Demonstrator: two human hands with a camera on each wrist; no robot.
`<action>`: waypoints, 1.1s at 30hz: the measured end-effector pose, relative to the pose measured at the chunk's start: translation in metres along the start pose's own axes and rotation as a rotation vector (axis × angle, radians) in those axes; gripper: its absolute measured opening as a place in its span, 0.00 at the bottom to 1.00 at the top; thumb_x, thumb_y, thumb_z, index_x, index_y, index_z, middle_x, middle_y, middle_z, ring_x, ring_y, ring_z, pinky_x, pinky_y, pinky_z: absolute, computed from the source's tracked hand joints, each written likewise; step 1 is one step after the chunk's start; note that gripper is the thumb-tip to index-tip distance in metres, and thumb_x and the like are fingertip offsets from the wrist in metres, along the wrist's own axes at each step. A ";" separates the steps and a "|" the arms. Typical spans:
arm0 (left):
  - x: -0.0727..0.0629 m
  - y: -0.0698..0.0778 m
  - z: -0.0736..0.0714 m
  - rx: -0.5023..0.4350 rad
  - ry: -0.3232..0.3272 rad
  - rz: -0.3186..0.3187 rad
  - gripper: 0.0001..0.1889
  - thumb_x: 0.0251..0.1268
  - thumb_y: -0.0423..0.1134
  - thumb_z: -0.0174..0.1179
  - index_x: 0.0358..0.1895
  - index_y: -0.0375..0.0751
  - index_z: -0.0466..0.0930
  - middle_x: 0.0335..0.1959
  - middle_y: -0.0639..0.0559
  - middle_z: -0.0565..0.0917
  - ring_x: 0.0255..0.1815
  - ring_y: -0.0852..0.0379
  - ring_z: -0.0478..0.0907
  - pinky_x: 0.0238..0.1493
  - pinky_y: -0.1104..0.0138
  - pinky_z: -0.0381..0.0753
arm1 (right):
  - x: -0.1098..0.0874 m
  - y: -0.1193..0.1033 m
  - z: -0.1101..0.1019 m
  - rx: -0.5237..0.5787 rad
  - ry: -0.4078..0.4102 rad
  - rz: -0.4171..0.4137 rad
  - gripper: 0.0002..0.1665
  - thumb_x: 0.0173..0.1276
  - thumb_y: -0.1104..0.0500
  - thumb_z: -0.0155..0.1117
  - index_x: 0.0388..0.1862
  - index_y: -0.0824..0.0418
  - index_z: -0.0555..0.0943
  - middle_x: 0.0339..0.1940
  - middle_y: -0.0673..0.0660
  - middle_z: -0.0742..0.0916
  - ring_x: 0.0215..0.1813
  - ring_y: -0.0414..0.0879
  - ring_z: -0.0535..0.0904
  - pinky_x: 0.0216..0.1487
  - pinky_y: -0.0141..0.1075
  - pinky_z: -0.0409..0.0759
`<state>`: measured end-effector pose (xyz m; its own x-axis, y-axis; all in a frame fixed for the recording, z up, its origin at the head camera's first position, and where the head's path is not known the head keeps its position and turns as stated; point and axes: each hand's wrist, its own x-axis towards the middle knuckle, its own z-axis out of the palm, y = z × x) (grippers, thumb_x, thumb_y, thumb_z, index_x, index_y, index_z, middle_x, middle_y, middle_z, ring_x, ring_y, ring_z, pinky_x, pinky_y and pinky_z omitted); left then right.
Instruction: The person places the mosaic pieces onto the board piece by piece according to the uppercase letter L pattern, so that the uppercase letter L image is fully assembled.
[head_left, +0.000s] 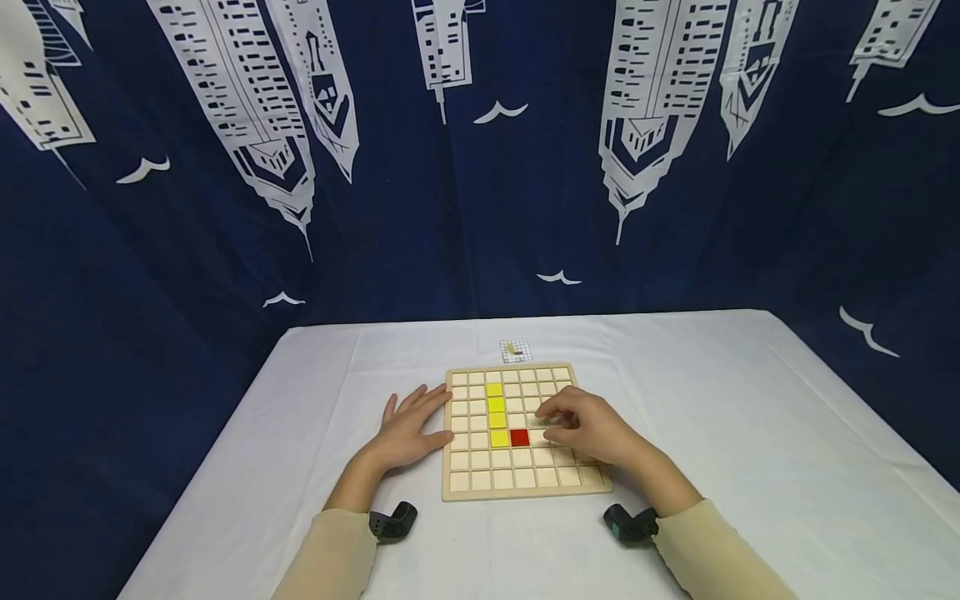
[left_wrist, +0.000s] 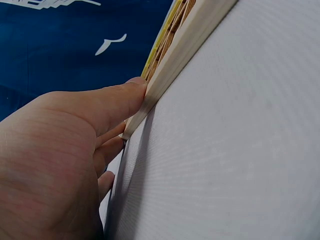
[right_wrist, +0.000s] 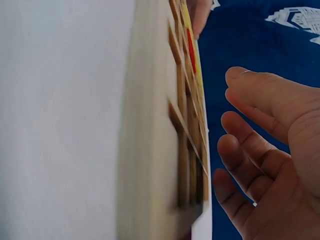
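A light wooden grid board (head_left: 527,497) lies on the table, its squares filled with cream tiles. Several yellow tiles (head_left: 497,405) form a column, and one red tile (head_left: 519,437) sits right of the lowest. My left hand (head_left: 408,432) rests against the board's left edge with fingers spread; in the left wrist view its thumb (left_wrist: 120,100) touches the wooden side. Over the right half of the board hovers my right hand (head_left: 588,423), thumb and index finger apart. Nothing shows between the loosely bent fingers (right_wrist: 240,150) in the right wrist view.
Behind the board lies a small card (head_left: 516,351) printed with a grid and a coloured pattern. A white cloth (head_left: 322,400) covers the table. At the back hangs a dark blue curtain (head_left: 450,233) with white buildings. Each wrist wears a black device (head_left: 393,522).
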<state>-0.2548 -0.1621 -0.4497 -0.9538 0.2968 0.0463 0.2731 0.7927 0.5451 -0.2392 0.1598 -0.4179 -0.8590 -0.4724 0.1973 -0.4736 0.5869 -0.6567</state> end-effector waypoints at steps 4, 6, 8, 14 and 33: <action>0.000 -0.001 0.000 0.002 0.000 0.000 0.35 0.65 0.49 0.63 0.75 0.50 0.65 0.80 0.54 0.61 0.84 0.45 0.47 0.79 0.38 0.26 | -0.004 0.003 -0.007 0.003 0.015 0.036 0.15 0.62 0.62 0.73 0.49 0.58 0.85 0.40 0.56 0.83 0.36 0.43 0.73 0.34 0.28 0.74; 0.000 -0.001 0.000 0.002 0.003 0.002 0.35 0.65 0.49 0.63 0.76 0.50 0.65 0.80 0.54 0.61 0.84 0.45 0.47 0.79 0.38 0.26 | -0.007 0.004 -0.011 -0.002 0.018 0.040 0.16 0.62 0.62 0.73 0.49 0.58 0.85 0.41 0.56 0.84 0.36 0.43 0.74 0.35 0.28 0.74; -0.001 -0.002 0.000 -0.001 0.004 0.002 0.35 0.65 0.49 0.63 0.75 0.50 0.65 0.80 0.54 0.61 0.84 0.45 0.47 0.79 0.38 0.26 | -0.009 0.006 -0.014 -0.006 0.017 0.053 0.16 0.61 0.61 0.74 0.49 0.58 0.85 0.42 0.55 0.84 0.37 0.44 0.74 0.35 0.28 0.74; -0.001 -0.002 0.001 0.002 0.001 0.003 0.35 0.65 0.49 0.63 0.75 0.51 0.65 0.80 0.55 0.61 0.84 0.45 0.47 0.79 0.38 0.26 | -0.018 0.017 -0.025 -0.016 0.025 0.068 0.19 0.61 0.60 0.75 0.51 0.57 0.84 0.45 0.55 0.85 0.41 0.45 0.74 0.38 0.28 0.74; 0.000 -0.001 0.000 0.002 -0.002 0.002 0.35 0.65 0.49 0.63 0.76 0.50 0.65 0.80 0.54 0.61 0.84 0.45 0.46 0.79 0.39 0.26 | -0.034 0.045 -0.047 0.055 -0.128 0.140 0.34 0.58 0.54 0.78 0.62 0.57 0.77 0.48 0.56 0.80 0.43 0.46 0.72 0.41 0.28 0.74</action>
<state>-0.2547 -0.1626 -0.4506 -0.9530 0.2994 0.0459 0.2753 0.7931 0.5433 -0.2402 0.2332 -0.4204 -0.8823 -0.4706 0.0094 -0.3369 0.6173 -0.7109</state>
